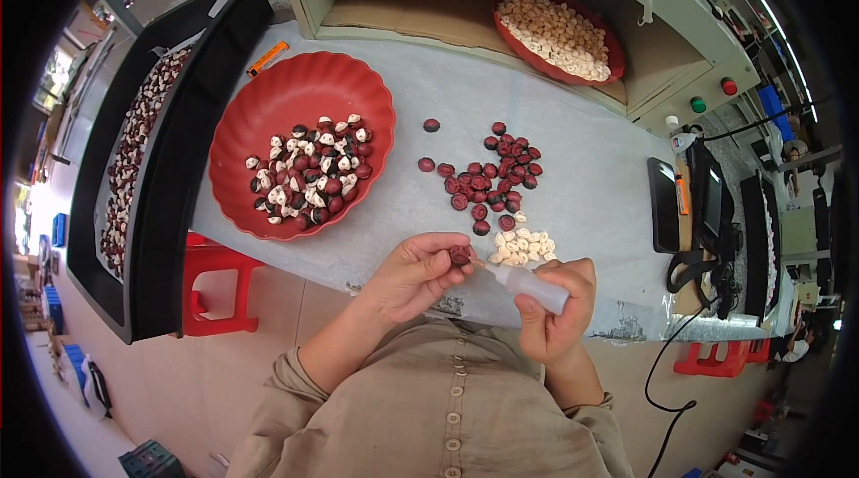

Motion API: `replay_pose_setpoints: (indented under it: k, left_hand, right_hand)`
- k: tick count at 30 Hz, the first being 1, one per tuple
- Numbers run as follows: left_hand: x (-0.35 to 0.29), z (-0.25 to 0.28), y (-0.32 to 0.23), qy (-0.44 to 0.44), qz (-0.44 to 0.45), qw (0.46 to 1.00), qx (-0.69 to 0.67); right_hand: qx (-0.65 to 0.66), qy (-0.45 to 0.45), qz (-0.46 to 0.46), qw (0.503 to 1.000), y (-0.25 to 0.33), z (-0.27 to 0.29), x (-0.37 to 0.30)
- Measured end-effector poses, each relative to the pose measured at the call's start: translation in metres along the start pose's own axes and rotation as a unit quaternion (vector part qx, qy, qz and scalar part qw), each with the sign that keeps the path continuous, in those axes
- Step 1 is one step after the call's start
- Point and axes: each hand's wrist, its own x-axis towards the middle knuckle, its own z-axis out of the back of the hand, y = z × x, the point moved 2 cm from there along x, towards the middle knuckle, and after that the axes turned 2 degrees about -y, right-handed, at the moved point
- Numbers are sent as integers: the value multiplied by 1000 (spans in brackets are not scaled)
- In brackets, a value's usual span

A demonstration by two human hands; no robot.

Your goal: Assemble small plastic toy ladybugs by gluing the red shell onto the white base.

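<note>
The left hand [413,274] pinches one dark red piece [460,254] in its fingertips, at the table's near edge. The right hand [557,310] is closed around a small white bottle [528,283]; its tip touches the piece. Loose red pieces [488,178] lie at 12 o'clock from it, white bits [522,247] at 2 o'clock, and a red plate [286,102] at 10 o'clock.

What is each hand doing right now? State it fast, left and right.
Left hand: closed, pinching a dark red piece at its fingertips.
Right hand: closed around a small white squeeze bottle, nozzle at that piece.
</note>
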Motion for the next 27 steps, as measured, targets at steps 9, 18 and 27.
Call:
replay_pose_setpoints:
  k: [9, 18, 27]
  left_hand:
    - [1, -1, 0, 1, -8, 1000, 2]
    - [-1, 1, -1, -11, -11, 1000, 16]
    - [1, 0, 0, -1, -13, 1000, 25]
  right_hand:
    - [1, 16, 11, 1000, 4, -2, 1]
    - [-45, 29, 5, 999, 6, 2, 3]
    - [-50, 33, 1, 998, 9, 7, 3]
